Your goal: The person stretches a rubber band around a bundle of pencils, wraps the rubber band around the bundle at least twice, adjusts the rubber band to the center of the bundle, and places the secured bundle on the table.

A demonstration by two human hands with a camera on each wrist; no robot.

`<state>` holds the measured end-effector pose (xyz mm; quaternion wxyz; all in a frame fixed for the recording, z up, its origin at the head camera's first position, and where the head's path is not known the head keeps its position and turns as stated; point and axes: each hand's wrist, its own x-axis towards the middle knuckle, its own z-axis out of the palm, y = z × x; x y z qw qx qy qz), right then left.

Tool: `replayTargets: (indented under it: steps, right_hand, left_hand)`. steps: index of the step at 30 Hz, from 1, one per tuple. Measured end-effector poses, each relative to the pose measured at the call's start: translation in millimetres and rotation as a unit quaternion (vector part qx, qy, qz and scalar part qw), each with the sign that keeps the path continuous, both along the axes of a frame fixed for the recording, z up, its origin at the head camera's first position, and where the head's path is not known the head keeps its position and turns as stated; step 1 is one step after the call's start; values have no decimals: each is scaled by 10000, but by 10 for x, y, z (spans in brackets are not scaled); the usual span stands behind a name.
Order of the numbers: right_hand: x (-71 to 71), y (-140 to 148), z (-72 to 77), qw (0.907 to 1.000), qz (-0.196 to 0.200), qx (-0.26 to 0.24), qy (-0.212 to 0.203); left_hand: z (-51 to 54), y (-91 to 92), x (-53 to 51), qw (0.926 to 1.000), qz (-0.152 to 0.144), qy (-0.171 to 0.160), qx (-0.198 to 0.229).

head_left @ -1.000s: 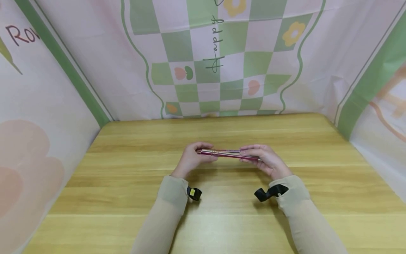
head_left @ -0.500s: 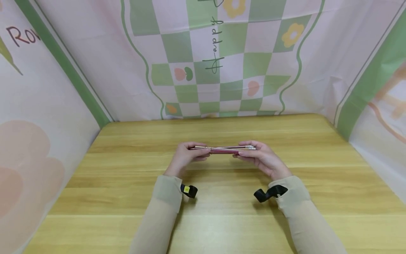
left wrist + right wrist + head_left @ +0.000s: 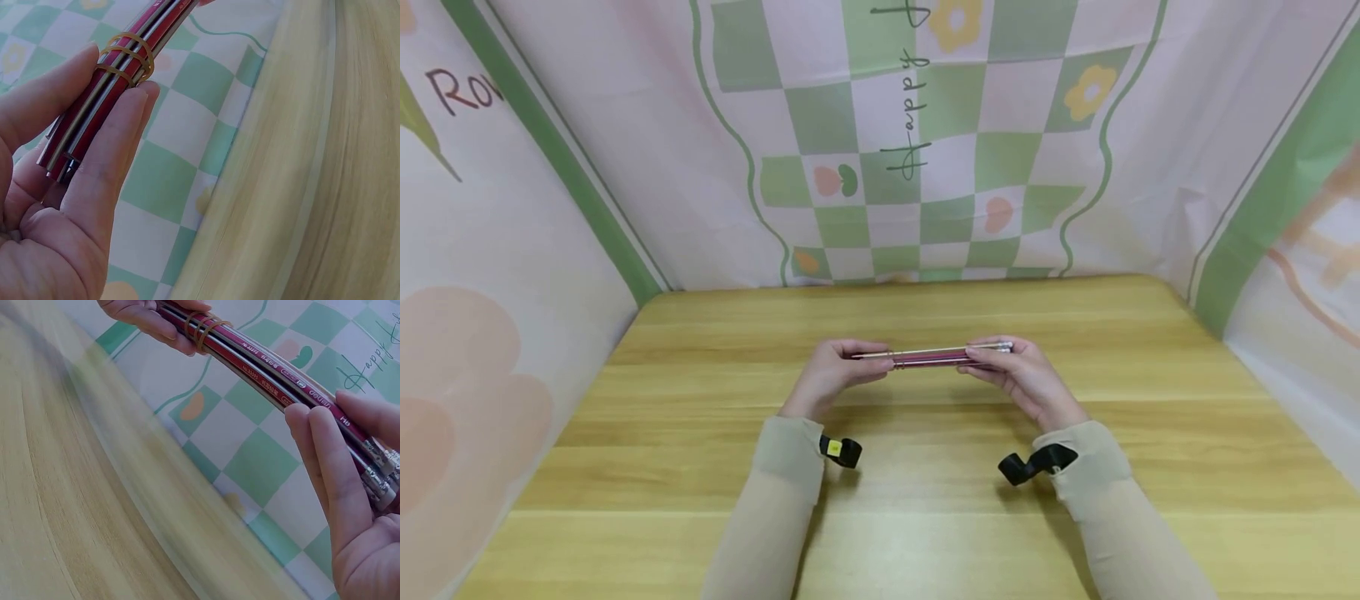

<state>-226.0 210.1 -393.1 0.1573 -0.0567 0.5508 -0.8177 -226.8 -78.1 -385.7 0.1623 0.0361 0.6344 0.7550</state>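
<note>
A bundle of red and dark striped pencils [image 3: 928, 357] is held level above the table between both hands. A tan rubber band [image 3: 128, 59] wraps round it several times, close to the left fingertips. My left hand [image 3: 829, 372] pinches the end away from the erasers, thumb on one side and fingers on the other. My right hand [image 3: 1028, 377] pinches the other end, by the metal ferrules [image 3: 378, 478]. White print shows along the red sides in the right wrist view.
The wooden table [image 3: 925, 467] lies beneath both hands. Behind it hangs a cloth [image 3: 947, 175] with green and white checks, flowers and writing. Printed cloth also stands at the left and right sides. A black strap mount [image 3: 842, 451] sits at the left wrist.
Over the last second my left hand has shifted a little leftward along the bundle, showing more of its middle. The bundle has turned about its length and levelled. My right hand has barely moved.
</note>
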Motion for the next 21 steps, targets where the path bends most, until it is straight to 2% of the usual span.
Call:
replayTargets:
  steps: [14,18,21]
  right_hand:
    - [30,-65,5,9991,-413,77,-77]
    - [31,-117,-13,9977,-562,357,85]
    - [27,-152,-31,9966,-514,596,263]
  left_hand:
    - [-15,52,-2,10000,70,-19,-29]
    - [-29,108,-5,9998,169,-31,-57]
    - [-34,159,6,9998,198,-21,-95]
